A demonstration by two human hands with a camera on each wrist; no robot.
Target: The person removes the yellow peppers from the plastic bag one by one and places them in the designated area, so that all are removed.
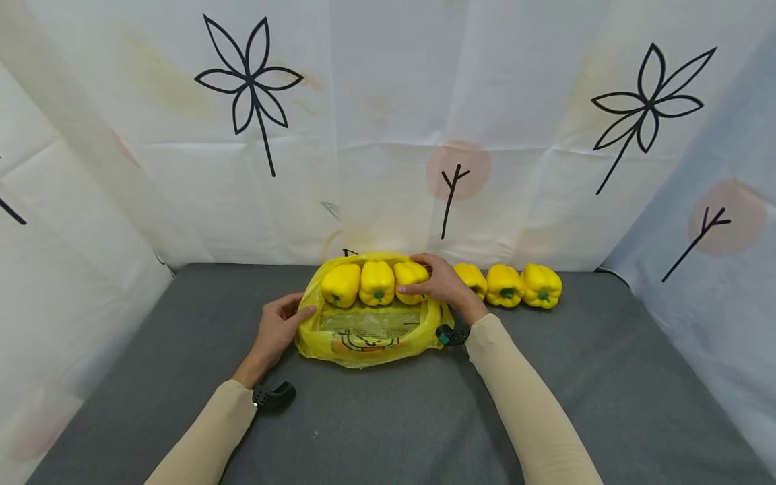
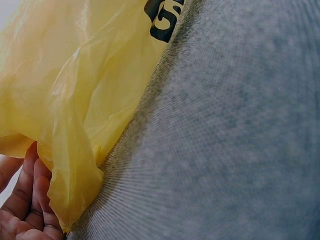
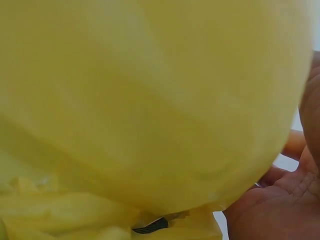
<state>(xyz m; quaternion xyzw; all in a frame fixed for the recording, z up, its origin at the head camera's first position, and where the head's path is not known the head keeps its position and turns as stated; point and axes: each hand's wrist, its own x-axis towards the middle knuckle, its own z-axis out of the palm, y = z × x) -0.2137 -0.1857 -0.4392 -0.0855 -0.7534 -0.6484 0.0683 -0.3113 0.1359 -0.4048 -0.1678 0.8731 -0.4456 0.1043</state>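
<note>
Peppers fill the yellow bag [image 1: 364,340] mid-counter [image 1: 606,377]: left hand [image 1: 275,330] pinches its left edge, holding it open, while right hand [image 1: 442,283] fingers curl around the third pepper [image 1: 409,277] inside; three wait right.

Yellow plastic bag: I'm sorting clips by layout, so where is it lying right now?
In the head view the yellow plastic bag lies mid-table at the back, between the left hand and the right hand, with three peppers inside.

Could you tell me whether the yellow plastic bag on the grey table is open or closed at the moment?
Open: the yellow bag lies with its mouth spread, three peppers visible inside, the left hand gripping its edge.
</note>
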